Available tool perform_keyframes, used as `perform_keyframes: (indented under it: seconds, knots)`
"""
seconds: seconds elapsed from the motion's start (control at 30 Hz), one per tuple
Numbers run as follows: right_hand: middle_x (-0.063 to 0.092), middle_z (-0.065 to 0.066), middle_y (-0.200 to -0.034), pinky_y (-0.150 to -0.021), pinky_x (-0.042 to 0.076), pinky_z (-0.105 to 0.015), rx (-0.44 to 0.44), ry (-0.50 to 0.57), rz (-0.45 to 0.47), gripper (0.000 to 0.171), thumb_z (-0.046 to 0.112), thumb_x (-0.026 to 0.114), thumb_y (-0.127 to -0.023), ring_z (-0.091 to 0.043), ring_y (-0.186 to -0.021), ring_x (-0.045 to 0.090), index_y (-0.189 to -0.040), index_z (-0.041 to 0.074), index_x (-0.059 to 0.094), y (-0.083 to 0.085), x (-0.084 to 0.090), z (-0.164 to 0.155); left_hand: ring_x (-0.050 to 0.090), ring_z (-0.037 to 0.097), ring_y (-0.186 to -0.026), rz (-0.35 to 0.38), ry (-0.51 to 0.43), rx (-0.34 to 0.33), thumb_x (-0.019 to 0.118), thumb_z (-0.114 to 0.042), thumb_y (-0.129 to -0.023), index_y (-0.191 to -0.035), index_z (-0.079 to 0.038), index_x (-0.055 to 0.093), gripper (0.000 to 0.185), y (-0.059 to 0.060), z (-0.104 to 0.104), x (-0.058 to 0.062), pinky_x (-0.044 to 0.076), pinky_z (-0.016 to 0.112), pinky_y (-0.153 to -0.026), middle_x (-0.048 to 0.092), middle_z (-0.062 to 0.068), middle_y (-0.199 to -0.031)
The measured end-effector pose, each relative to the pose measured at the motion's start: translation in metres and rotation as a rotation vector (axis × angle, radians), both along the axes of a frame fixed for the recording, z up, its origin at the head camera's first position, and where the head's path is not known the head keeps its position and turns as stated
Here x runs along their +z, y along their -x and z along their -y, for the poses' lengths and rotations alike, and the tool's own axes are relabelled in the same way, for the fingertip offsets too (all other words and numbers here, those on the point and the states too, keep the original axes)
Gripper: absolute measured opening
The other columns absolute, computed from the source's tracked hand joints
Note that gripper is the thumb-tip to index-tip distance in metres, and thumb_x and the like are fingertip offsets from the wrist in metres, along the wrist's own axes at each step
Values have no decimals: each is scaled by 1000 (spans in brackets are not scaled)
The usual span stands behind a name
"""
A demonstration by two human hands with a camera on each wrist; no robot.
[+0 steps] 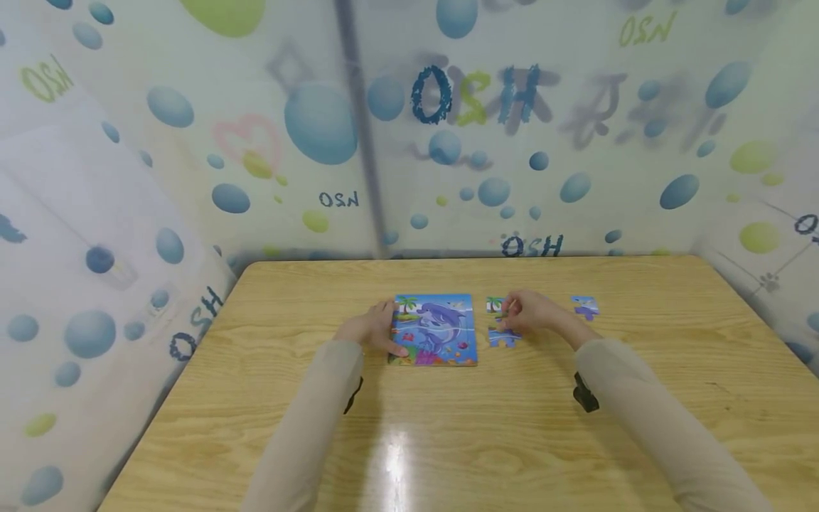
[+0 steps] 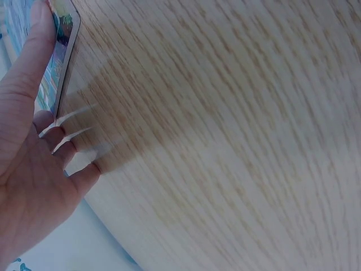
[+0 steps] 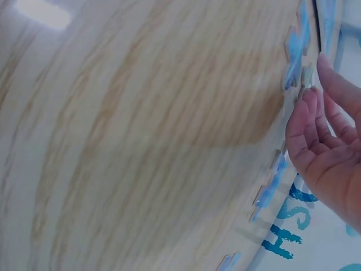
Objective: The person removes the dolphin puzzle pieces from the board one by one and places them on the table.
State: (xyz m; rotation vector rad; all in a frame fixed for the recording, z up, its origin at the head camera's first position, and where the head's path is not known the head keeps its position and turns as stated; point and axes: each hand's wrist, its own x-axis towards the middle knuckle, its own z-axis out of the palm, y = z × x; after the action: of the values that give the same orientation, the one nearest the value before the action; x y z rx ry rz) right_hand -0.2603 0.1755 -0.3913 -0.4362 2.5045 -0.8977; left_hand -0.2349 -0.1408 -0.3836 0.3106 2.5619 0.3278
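While the small cluster of puzzle pieces [image 1: 505, 340] lies on the worktop [image 1: 461, 434] just right of the dolphin board [image 1: 441, 327], the right hand [image 1: 531, 310] is the nearer of the two, reaching in from the right, so the pieces sit leftward of its palm and partly hidden by its fingers. The cluster's longer run points away from the person, roughly along the board's right edge, with a narrow gap between. The right thumb and fingers are drawn close together, though I cannot tell whether they pinch a piece. Across the board, the left hand [image 1: 370, 330] is spread apart, thumb resting on the near left corner, fingers by the left edge. A lone piece [image 1: 585, 306] lies just past the right wrist
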Motion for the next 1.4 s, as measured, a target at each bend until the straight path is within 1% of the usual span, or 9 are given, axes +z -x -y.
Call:
perform_keyframes:
  seconds: [0.23, 0.37, 0.47, 0.7, 0.87, 1.0, 1.1, 1.23, 1.4]
  knots:
    - [58, -20, -105, -69, 51, -29, 32, 108, 27, 30, 15, 59, -90, -20, -83, 58, -111, -6, 52, 2, 3, 2, 10, 34, -145, -5, -5, -6, 71, -46, -78, -149, 0, 1, 109, 0, 0, 1, 18, 48, -117, 8, 20, -156]
    - [57, -21, -112, -79, 52, -35, 30, 104, 26, 37, 19, 59, -91, -24, -94, 58, -119, -4, 52, 1, 8, 7, 11, 34, -144, -10, -9, -6, 71, -45, -78, -149, 0, 2, 109, -1, 0, 1, 19, 48, -117, 8, 20, -156]
    - [59, -22, -114, -86, 51, -38, 39, 89, -2, 41, 21, 58, -92, -27, -100, 58, -122, -6, 53, 0, 12, 14, 11, 35, -144, -11, -12, -10, 71, -45, -78, -148, 0, 2, 108, -1, 0, 1, 19, 48, -117, 8, 20, -156]
    - [58, -22, -121, -91, 50, -42, 67, 99, -10, 43, 21, 56, -92, -33, -110, 57, -126, -6, 52, 4, 14, 33, 9, 35, -145, -5, -14, -12, 70, -45, -79, -149, 0, 1, 108, 0, 1, 1, 18, 49, -117, 6, 20, -156]
    - [58, -20, -123, -96, 47, -44, 86, 69, -28, 45, 24, 60, -91, -34, -114, 55, -126, -3, 53, 6, 15, 54, 10, 35, -144, -9, -20, -21, 70, -44, -79, -148, 1, 2, 107, -1, 1, 1, 18, 48, -117, 7, 21, -155]
    - [58, -20, -124, -98, 46, -43, 121, 55, -25, 46, 23, 63, -88, -33, -114, 55, -124, -4, 54, 8, 17, 74, 11, 35, -144, -12, -25, -30, 70, -44, -80, -148, 1, 5, 105, 0, 1, 1, 19, 48, -117, 8, 21, -155]
    - [58, -20, -124, -98, 47, -41, 153, 41, -25, 47, 22, 65, -87, -33, -114, 56, -124, -5, 54, 9, 17, 88, 11, 34, -144, -11, -29, -21, 70, -44, -79, -148, 0, 5, 105, 0, 1, 0, 19, 47, -117, 8, 21, -155]
    - [58, -19, -124, -98, 47, -41, 172, -18, -46, 49, 22, 68, -85, -32, -114, 55, -125, -4, 54, 9, 14, 103, 13, 33, -144, -10, -35, -1, 71, -45, -78, -148, 0, 3, 107, 0, 2, -1, 20, 46, -117, 10, 20, -155]
    - [57, -20, -125, -101, 44, -41, 168, -101, -75, 61, 25, 75, -78, -32, -117, 53, -125, -6, 52, 7, 8, 118, 13, 33, -144, -13, -22, -3, 71, -47, -77, -148, 1, 2, 109, 0, 2, -1, 20, 46, -117, 10, 19, -155]
